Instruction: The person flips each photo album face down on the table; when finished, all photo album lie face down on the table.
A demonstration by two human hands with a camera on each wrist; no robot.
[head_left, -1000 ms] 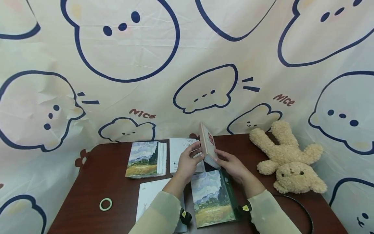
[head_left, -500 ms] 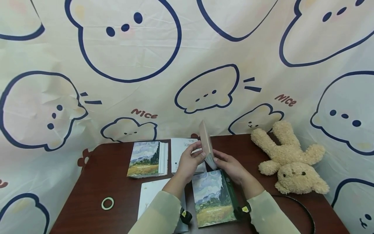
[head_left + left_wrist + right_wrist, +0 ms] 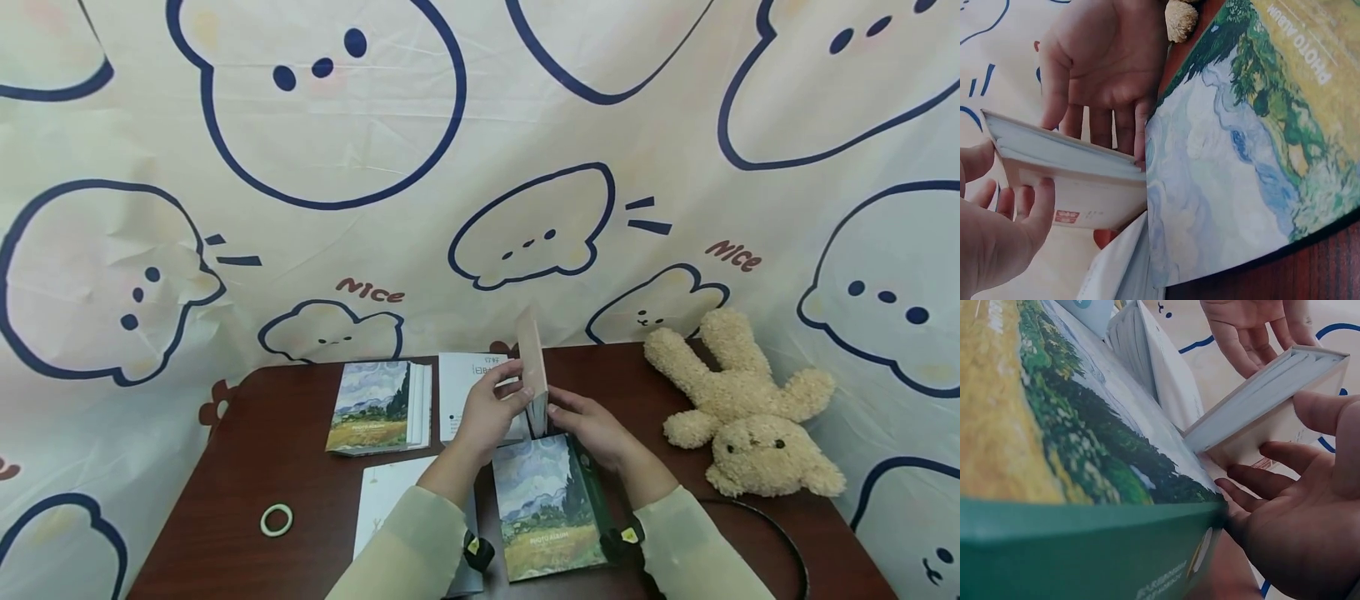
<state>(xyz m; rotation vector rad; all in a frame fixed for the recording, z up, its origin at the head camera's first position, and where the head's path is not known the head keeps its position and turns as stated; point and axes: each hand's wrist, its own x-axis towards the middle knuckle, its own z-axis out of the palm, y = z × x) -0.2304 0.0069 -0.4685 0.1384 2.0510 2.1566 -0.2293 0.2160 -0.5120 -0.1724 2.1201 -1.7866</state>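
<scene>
A small cream hardcover book (image 3: 532, 362) with a red print on one cover stands upright, almost edge-on to the head view, between my two hands. My left hand (image 3: 486, 408) holds it from the left, thumb near the page edge and fingers along one cover. On the other side, my right hand (image 3: 596, 429) has its thumb and fingertips against the red-printed cover (image 3: 1272, 434). Pale page edges (image 3: 1066, 150) show between the covers in the left wrist view. Just below the book lies a photo album (image 3: 547, 508) with a landscape painting and a green spine.
A second landscape album (image 3: 369, 407) lies at the back left, beside a white book (image 3: 457, 400). Another white book (image 3: 390, 500) is partly under my left forearm. A pale green ring (image 3: 277, 521), a plush bear (image 3: 750, 408) and a black cable (image 3: 772, 533) are on the brown table (image 3: 217, 467).
The book has been turned in my hands: its red-printed cover, visible in the head view a second ago, has swung away and the plain cover faces left. Both hands stay nearly in place.
</scene>
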